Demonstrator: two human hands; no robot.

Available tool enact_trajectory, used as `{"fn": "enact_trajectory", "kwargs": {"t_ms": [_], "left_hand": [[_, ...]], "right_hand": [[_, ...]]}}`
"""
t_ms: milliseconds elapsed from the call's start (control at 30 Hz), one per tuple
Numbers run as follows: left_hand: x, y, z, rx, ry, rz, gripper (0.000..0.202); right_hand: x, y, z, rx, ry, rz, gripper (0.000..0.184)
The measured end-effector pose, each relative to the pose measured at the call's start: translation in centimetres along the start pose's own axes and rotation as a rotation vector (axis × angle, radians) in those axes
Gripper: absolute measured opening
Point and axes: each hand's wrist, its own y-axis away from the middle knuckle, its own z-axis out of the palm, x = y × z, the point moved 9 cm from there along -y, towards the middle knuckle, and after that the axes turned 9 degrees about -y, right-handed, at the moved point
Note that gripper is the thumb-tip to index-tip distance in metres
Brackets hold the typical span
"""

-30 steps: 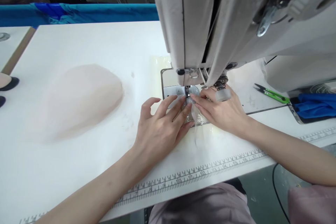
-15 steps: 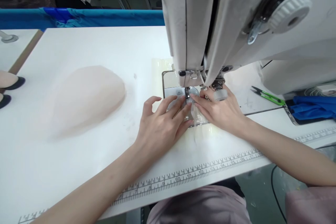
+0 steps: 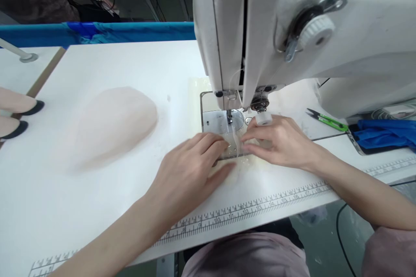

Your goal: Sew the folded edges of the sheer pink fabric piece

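Observation:
A narrow, sheer white strip (image 3: 237,140) runs from under the presser foot (image 3: 229,117) of a sewing machine (image 3: 224,30) toward the table's front edge. My right hand (image 3: 277,140) is on the strip's right side, thumb and fingertips pinched close together at its edge. On the left, my left hand (image 3: 191,164) lies low over the metal needle plate (image 3: 211,117), fingers bent and thumb stretched apart, with no object visible in it. A pale, sheer, rounded piece (image 3: 120,125) rests on the white table to the left.
Green-handled thread snips (image 3: 328,121) lie at right, near a phone-like dark slab (image 3: 357,140) and blue cloth (image 3: 388,133). Two beige pieces with dark tips (image 3: 19,101) enter at the left edge. A printed ruler (image 3: 234,216) follows the front edge.
Both hands have drawn back from the presser foot toward the front edge. My left hand's thumb has spread from its fingers. More of the needle plate and strip shows; the view has shifted slightly.

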Motion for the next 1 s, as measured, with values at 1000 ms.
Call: {"fn": "enact_trajectory", "kwargs": {"t_ms": [1000], "left_hand": [[-4.3,-4.4,3.1,-0.36,0.266,-0.173,0.034]], "right_hand": [[-0.3,1.0,-2.9,0.507,-0.12,-0.164,0.024]]}}
